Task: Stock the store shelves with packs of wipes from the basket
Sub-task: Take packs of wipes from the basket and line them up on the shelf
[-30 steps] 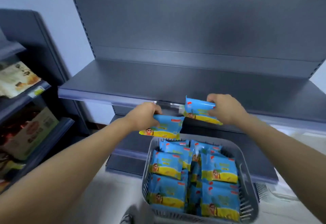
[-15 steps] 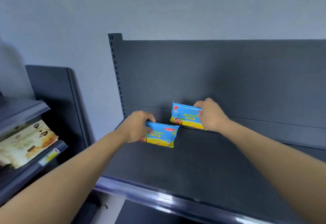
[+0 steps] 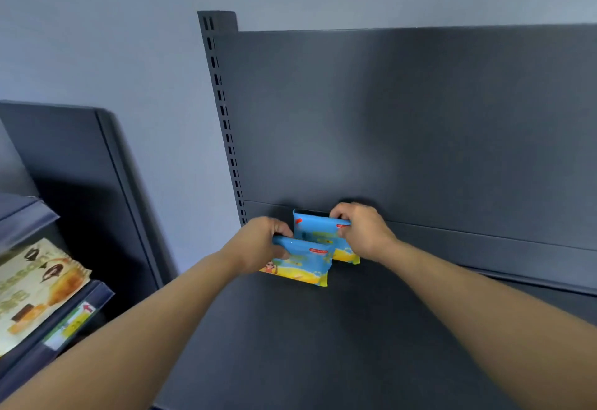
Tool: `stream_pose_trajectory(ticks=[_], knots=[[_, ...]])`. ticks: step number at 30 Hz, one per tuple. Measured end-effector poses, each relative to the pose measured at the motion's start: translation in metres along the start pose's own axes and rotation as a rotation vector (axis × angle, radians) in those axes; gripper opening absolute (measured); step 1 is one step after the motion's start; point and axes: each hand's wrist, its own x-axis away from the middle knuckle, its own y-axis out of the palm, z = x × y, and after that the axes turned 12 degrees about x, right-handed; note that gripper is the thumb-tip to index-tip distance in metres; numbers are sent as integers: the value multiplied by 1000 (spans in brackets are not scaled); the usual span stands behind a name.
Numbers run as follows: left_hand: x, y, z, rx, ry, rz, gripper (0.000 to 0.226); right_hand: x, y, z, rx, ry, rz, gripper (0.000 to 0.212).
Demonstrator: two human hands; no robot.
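Fingers of my left hand point(image 3: 258, 245) curl round the top of a wipes pack point(image 3: 303, 266), blue with a yellow bottom band and a cartoon figure. My right hand point(image 3: 363, 232) grips a matching pack point(image 3: 315, 230) just behind it. Both packs stand upright on the dark shelf point(image 3: 323, 345).

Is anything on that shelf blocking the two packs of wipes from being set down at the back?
Nothing visible. No other item shows on the shelf near them. The right hand holds the rear pack upright at the back panel; the left hand holds the front pack just before it, overlapping its lower left.
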Motion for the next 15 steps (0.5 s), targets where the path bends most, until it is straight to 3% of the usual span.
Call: stream_pose_trajectory(ticks=[8,15], knots=[[-34,9,-15,-53,128,-15,27,-19,17,1,15,-33,20,18],[-43,14,-17,-155,150,-12,38,-9,11,1,189,-77,121,39]])
